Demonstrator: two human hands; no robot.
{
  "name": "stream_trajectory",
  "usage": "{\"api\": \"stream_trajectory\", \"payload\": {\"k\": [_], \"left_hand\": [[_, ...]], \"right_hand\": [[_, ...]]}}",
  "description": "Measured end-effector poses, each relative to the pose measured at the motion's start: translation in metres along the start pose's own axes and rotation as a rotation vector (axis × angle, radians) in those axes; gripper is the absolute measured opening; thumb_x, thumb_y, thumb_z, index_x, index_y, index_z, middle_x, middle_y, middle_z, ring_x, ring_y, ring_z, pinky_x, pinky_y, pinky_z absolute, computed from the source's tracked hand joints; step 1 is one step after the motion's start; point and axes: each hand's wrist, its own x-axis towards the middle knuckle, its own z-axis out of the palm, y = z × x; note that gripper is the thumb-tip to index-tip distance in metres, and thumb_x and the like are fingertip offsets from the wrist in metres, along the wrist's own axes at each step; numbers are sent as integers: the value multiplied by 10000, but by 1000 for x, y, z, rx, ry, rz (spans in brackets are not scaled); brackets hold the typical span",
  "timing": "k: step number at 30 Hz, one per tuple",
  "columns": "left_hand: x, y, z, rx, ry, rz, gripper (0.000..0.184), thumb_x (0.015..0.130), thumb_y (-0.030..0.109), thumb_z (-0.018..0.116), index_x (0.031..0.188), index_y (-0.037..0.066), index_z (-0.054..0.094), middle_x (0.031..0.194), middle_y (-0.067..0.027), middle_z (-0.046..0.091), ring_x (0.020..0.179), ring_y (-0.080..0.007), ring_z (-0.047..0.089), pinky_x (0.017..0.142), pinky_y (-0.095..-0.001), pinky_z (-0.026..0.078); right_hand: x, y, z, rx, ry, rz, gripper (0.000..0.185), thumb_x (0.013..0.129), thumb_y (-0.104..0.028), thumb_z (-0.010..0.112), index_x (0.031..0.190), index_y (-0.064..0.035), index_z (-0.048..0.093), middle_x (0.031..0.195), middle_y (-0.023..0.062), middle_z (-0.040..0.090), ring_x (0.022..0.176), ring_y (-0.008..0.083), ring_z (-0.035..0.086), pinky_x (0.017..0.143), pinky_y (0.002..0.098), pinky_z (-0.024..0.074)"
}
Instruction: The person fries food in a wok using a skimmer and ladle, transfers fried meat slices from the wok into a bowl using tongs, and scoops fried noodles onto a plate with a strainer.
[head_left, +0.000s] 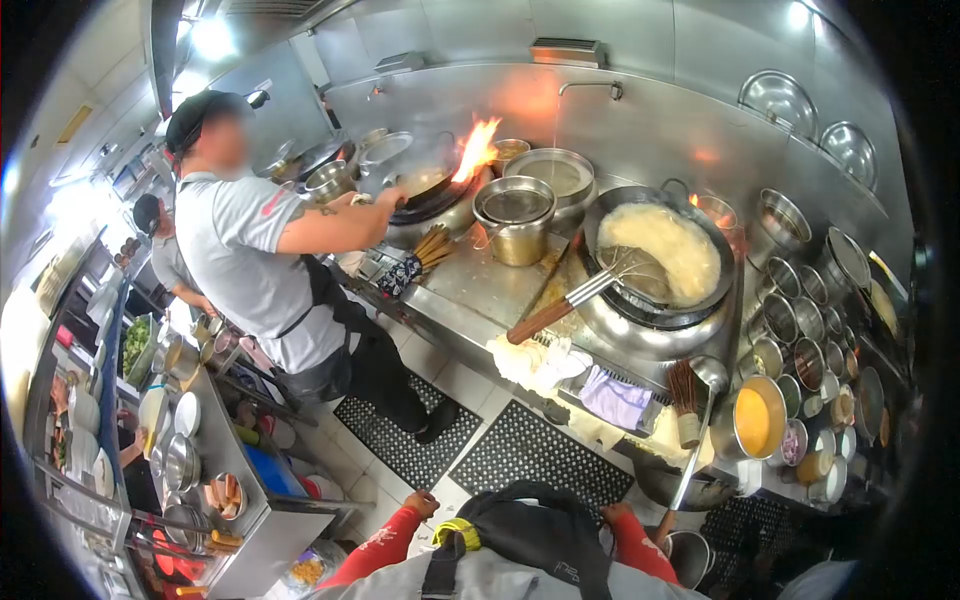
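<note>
My left hand (423, 503), below a red sleeve, hangs low beside my black apron with its fingers curled in and nothing seen in them. My right hand (615, 512) is low on the other side of the apron, its fingers mostly hidden. Close to its right is the handle end of a long ladle (690, 462), which rests on the stove edge; I see no contact. Ahead, a wok (597, 222) holds bubbling pale, foamy liquid. A wire skimmer (592, 290) lies in it, its wooden handle resting on the stove's front edge over a white cloth (535, 362).
At left, a co-worker (245, 240) holds a flaming wok (425, 190). Metal pots (518, 240) stand between the woks. A pot of orange-yellow liquid (757, 418) and several seasoning containers (780, 318) crowd the right. A bamboo brush (686, 405) and purple cloth (613, 397) lie in front.
</note>
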Motion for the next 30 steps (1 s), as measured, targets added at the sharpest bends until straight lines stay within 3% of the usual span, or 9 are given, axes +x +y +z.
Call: {"api": "stream_trajectory", "payload": {"k": [10,12,14,17,21,23,26,28,30], "left_hand": [[81,15,-22,286,-278,75,292,756,274,563,847,21,679,728,-104,673,549,-233,641,671,-391,548],[130,-4,-8,615,-257,278,287,745,297,587,871,60,689,860,-112,683,721,-259,663,759,-416,529],[152,20,-12,915,-189,390,261,750,322,574,879,134,701,944,-131,666,944,-293,626,761,-423,520],[184,51,-23,1197,-343,961,280,758,344,546,854,128,696,920,-140,665,893,-318,635,757,-437,514],[191,98,-25,842,-330,604,237,783,283,531,759,83,655,738,-129,651,670,-269,630,585,-444,494],[170,113,-30,171,-255,287,236,782,274,543,762,65,650,694,-130,641,624,-253,622,532,-436,483],[94,162,-48,-32,-93,292,182,751,212,611,716,34,628,621,-107,609,542,-204,596,485,-390,479],[145,134,-32,875,-212,660,237,688,268,647,798,60,676,803,-144,675,695,-316,660,656,-419,534],[157,114,-7,1086,-257,767,236,689,273,645,792,64,680,795,-142,675,695,-309,661,657,-414,533]], "right_hand": [[-21,-7,-5,227,-106,678,445,861,-431,511,719,-40,669,561,151,611,460,258,602,433,399,482],[-18,6,5,52,-131,615,480,806,-450,517,918,-10,673,862,184,669,818,314,648,764,419,494],[-24,-13,1,-269,90,464,455,841,-436,476,951,-42,675,900,180,664,895,308,633,821,410,479],[-38,-100,-49,-184,-107,598,400,865,-398,449,963,-86,679,893,147,668,925,297,625,823,415,481],[-42,-90,-45,-189,-85,591,343,868,-346,449,980,-116,679,873,117,673,916,284,629,817,413,481],[-43,-88,-43,-148,-67,596,323,856,-320,464,962,-108,684,871,120,673,904,281,632,809,408,484],[-40,-77,-37,-9,20,743,258,803,-249,532,907,-80,697,869,132,675,863,265,644,797,384,497],[-56,-62,-39,135,174,638,380,817,-410,556,773,-52,677,660,116,649,618,264,633,594,407,503],[-63,-42,-38,-77,126,531,363,806,-395,563,803,-51,676,725,134,652,696,276,633,656,400,496]]}}
